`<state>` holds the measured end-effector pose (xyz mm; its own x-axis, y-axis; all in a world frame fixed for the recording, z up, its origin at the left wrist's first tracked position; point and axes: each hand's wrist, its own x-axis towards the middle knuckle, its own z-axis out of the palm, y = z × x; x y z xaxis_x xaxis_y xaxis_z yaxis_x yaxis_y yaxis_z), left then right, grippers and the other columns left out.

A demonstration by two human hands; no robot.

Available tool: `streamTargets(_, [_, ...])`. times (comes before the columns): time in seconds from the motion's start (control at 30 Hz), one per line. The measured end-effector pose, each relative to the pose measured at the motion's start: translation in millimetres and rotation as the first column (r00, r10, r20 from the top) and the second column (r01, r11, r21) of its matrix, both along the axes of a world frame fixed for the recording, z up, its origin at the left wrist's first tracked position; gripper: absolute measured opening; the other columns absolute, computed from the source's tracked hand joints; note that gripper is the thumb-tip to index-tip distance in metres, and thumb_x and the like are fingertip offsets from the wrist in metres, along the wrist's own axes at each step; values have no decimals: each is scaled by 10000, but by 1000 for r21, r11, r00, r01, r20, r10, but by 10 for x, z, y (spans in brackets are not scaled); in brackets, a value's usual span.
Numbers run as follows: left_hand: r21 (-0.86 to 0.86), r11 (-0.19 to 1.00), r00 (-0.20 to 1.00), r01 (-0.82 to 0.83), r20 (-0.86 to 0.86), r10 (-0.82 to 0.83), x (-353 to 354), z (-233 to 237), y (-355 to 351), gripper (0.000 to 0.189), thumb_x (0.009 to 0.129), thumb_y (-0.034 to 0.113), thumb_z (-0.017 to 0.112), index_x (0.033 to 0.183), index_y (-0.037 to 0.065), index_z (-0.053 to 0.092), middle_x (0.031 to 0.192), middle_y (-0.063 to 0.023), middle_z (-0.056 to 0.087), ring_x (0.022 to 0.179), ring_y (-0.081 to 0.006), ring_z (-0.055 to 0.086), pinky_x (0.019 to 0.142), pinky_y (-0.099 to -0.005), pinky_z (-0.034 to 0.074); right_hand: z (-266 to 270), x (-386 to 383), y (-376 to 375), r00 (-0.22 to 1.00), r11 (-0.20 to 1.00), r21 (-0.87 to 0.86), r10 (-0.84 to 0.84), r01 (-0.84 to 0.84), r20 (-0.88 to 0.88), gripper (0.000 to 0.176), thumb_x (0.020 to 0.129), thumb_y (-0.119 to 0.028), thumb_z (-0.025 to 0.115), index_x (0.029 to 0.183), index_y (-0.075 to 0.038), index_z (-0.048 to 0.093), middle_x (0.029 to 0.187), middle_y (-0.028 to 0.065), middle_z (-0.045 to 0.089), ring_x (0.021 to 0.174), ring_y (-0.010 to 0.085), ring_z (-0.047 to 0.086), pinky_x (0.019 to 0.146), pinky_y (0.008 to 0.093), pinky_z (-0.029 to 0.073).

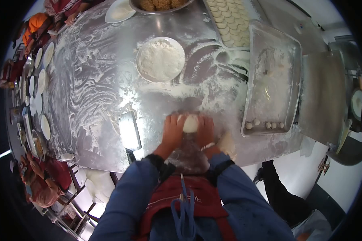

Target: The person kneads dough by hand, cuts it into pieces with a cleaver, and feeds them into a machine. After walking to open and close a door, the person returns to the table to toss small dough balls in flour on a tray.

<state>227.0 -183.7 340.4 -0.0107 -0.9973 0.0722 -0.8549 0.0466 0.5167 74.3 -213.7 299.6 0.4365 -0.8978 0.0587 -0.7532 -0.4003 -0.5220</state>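
Between my two hands lies a pale lump of dough (190, 123) on the floured metal table (157, 116). My left hand (173, 130) presses against its left side with the fingers closed together. On the other side my right hand (205, 130) is held against the dough, its fingers also together. A white bowl of flour (161, 59) stands just beyond the hands. To the right of my right wrist is a beige piece (227, 145), which I cannot identify clearly.
At right sits a metal tray (246, 92) with several small dough balls (268, 125). Filled dumplings (229, 22) cover another tray behind. A cleaver (129, 130) lies left of my hands. A metal bowl (161, 12) holds brown filling. People (40, 188) are at the left.
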Motion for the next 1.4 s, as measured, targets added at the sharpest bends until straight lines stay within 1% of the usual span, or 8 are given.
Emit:
streamTargets(0.07, [389,920,995,-33,-70,65,-4,251,-304,580,639,43,594,1193,87,429,1108,-154,459,1000,-362,444,861,-431,366,242,24,-273,1000,960,281,-5,-4,30,427,728,-95,520,1142,-50,423,1160,189,435,1058,387,403,909,452,325])
streamTargets(0.27, [-31,994,993,101,-61,-102,-219,451,-679,562,661,61,614,1191,90,430,1184,-142,430,1097,-369,383,933,-428,315,756,-396,-817,886,932,352,-89,-87,454,739,625,-211,680,1266,-60,344,1222,185,408,1132,372,369,963,435,291])
streamTargets(0.4, [68,982,946,177,-288,-151,-310,326,-617,579,671,136,652,1204,111,426,1224,-146,395,1142,-354,348,958,-446,287,269,-538,-734,993,972,216,74,-93,91,773,625,-314,687,1280,-88,346,1280,144,377,1189,353,317,962,440,274])
streamTargets(0.53, [51,990,991,131,25,-133,-384,139,-782,590,690,184,638,1230,124,409,1236,-139,379,1114,-347,355,910,-457,314,227,-348,-674,997,998,31,-62,63,-45,677,667,-318,653,1254,-115,385,1262,132,397,1139,348,371,927,465,277])
streamTargets(0.7, [270,959,992,92,57,-111,-369,188,-1064,549,742,162,589,1252,141,386,1141,-118,422,1039,-331,389,826,-462,350,499,-144,-1006,953,934,277,-154,226,-260,542,714,-273,599,1215,-166,422,1209,82,432,1047,307,414,868,462,303])
streamTargets(1.0, [109,905,910,412,-5,-414,-127,696,-408,408,752,25,476,1157,74,497,1213,-164,437,1129,-330,401,930,-447,308,839,-605,-99,956,960,263,160,-93,-246,751,679,-208,620,1329,-105,259,1381,131,226,1267,341,217,997,492,219])
streamTargets(1.1, [24,986,971,166,-179,-159,140,646,-663,342,761,40,482,1100,67,528,1098,-159,511,1012,-323,484,873,-402,368,837,-676,-79,985,935,322,169,-151,-29,686,689,-185,613,1304,-107,320,1391,115,223,1251,343,244,983,517,226])
streamTargets(1.4, [116,984,982,-133,151,115,947,226,-1603,484,727,65,582,1192,115,461,1075,-142,531,977,-313,518,822,-398,421,791,-2259,-76,859,871,67,-491,487,141,494,687,-17,535,1173,-27,447,1155,184,491,1071,334,469,917,394,372])
